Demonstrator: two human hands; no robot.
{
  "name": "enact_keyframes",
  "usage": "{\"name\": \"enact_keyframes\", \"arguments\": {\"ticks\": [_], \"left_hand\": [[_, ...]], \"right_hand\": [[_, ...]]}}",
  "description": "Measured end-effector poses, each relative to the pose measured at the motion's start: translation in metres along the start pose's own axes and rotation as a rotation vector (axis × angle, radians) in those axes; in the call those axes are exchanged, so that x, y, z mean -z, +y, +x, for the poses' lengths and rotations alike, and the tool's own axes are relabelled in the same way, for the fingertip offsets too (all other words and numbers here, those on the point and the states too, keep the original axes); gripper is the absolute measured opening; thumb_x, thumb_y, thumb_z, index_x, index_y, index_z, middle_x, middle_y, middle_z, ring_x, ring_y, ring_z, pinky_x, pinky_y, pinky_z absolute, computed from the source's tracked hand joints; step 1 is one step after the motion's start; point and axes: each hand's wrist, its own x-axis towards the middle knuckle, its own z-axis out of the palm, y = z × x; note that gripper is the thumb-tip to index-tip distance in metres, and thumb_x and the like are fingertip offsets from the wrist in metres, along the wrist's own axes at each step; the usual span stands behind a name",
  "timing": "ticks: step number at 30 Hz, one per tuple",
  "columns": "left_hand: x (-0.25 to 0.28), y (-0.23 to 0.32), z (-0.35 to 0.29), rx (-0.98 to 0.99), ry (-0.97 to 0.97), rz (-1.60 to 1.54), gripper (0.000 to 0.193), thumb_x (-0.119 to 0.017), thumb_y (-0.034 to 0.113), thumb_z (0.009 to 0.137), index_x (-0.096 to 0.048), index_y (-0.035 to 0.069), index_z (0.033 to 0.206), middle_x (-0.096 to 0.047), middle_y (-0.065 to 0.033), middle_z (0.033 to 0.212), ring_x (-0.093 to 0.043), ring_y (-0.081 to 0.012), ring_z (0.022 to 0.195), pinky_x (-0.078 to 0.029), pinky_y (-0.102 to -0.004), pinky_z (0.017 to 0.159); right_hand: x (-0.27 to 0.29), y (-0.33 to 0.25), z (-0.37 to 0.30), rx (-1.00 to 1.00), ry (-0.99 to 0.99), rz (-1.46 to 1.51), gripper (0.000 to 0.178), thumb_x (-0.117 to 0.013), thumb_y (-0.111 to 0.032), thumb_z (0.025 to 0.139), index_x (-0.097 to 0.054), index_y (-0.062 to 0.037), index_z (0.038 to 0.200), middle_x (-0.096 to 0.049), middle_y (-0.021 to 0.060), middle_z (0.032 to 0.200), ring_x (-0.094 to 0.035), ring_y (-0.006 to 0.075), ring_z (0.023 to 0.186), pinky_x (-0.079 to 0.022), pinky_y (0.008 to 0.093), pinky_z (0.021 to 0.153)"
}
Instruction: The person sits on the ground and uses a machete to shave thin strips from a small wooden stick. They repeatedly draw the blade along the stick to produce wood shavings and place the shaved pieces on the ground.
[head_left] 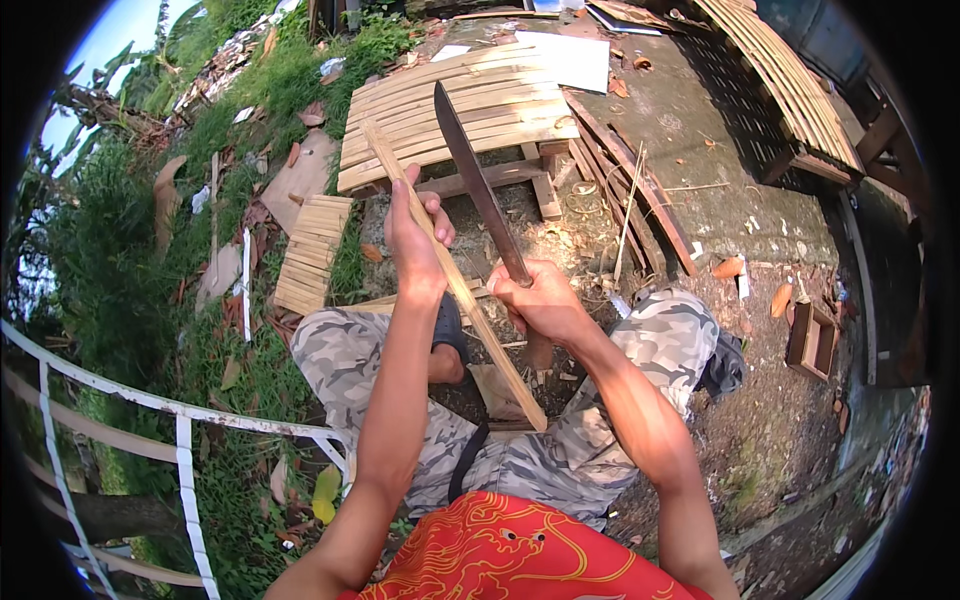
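My left hand [413,232] is closed around a long, pale bamboo strip [478,322], which slants from upper left down towards my lap. In my right hand [541,300] is the handle of a machete [470,170]; its long dark blade points up and away to the left. The blade stands to the right of the strip, apart from it. Beyond my hands is a low slatted bamboo bench [450,110] on wooden legs. A short row of cut bamboo slats [312,255] lies left of my knees.
Dark wooden planks [630,190] lean right of the bench. A second slatted bench [790,80] stands far right, with a small open wooden box [812,342] nearer. At lower left is a white metal railing [185,455]. Grass [250,350] covers the left side; shavings litter the ground.
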Motion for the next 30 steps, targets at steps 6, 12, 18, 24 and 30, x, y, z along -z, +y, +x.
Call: {"name": "enact_keyframes", "arguments": {"ticks": [6,12,18,24,30], "left_hand": [[0.007,0.009,0.003,-0.085,0.169,-0.008,0.051,-0.039,0.042,0.103,-0.041,0.005,0.139,-0.038,0.0023,0.071,-0.035,-0.0066,0.05,-0.031,-0.0244,0.046],[0.017,0.023,0.008,-0.16,0.299,-0.043,0.048,-0.043,0.041,0.102,-0.042,0.008,0.137,-0.038,0.0025,0.074,-0.035,-0.0067,0.051,-0.031,-0.0239,0.047],[0.025,0.032,0.012,-0.17,0.383,-0.059,0.047,-0.045,0.042,0.101,-0.043,0.011,0.137,-0.038,0.0024,0.074,-0.035,-0.0076,0.053,-0.031,-0.0239,0.048],[0.037,0.038,0.016,-0.223,0.436,-0.063,0.049,-0.044,0.044,0.101,-0.044,0.01,0.137,-0.037,0.0018,0.076,-0.035,-0.0082,0.053,-0.031,-0.0251,0.048],[0.05,0.049,0.016,-0.358,0.388,-0.204,0.048,-0.034,0.051,0.102,-0.045,0.01,0.123,-0.034,0.0026,0.066,-0.03,-0.008,0.048,-0.029,-0.0239,0.043]], "right_hand": [[0.005,-0.01,-0.008,-0.014,0.102,0.032,0.02,-0.06,-0.021,0.093,-0.06,-0.0039,0.083,-0.046,-0.0027,0.053,-0.044,0.0076,0.042,-0.035,0.0254,0.04],[0.013,-0.012,-0.004,-0.004,0.135,0.062,0.021,-0.06,-0.02,0.093,-0.064,0.0006,0.089,-0.048,-0.0022,0.055,-0.044,0.0064,0.044,-0.037,0.0248,0.041],[0.022,-0.018,-0.006,-0.065,0.106,-0.024,0.028,-0.062,-0.028,0.093,-0.065,-0.0014,0.087,-0.045,-0.0043,0.051,-0.042,0.0065,0.041,-0.034,0.0243,0.04],[0.03,-0.025,-0.008,-0.118,0.062,-0.109,0.027,-0.065,-0.029,0.092,-0.065,-0.0024,0.085,-0.045,-0.0039,0.051,-0.042,0.0064,0.041,-0.033,0.0244,0.04],[0.047,-0.033,-0.017,-0.149,0.039,-0.326,0.025,-0.071,-0.026,0.085,-0.063,-0.0029,0.078,-0.049,-0.0016,0.051,-0.046,0.0083,0.042,-0.033,0.0253,0.038]]}}
